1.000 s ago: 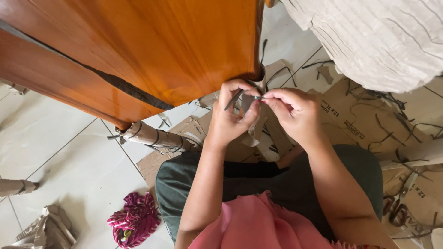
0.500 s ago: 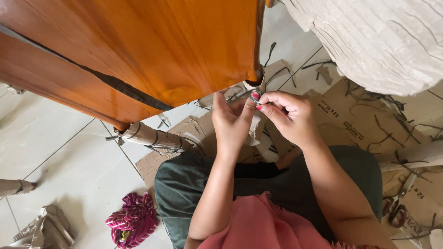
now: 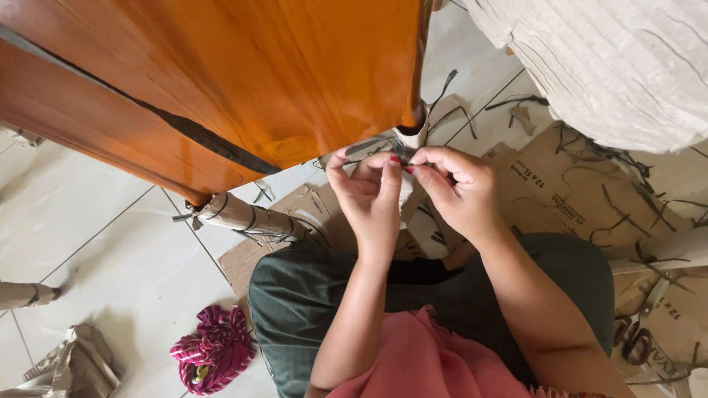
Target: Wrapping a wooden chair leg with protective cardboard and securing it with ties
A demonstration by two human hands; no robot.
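Pinching a dark strip at the wrapped leg

Meeting fingertip to fingertip, the left hand (image 3: 369, 195) and right hand (image 3: 456, 188) both pinch a thin dark strip (image 3: 402, 158) at the paper-wrapped leg (image 3: 411, 138) under the orange wooden furniture (image 3: 243, 81). Flattened brown cardboard (image 3: 560, 195) with black print lies on the floor right of them.

Can't really tell what the hands are pinching — the left hand (image 3: 369, 195) and right hand (image 3: 457, 188) cover most of the dark strip (image 3: 402, 151), so each grip is a guess. The desk (image 3: 221, 74) runs off the top and left edges. The wrapped leg (image 3: 247, 217) ends behind the knee. Scissors (image 3: 634, 335) are half hidden by the arm, and the paper bundle (image 3: 627, 66) is cut off top and right.
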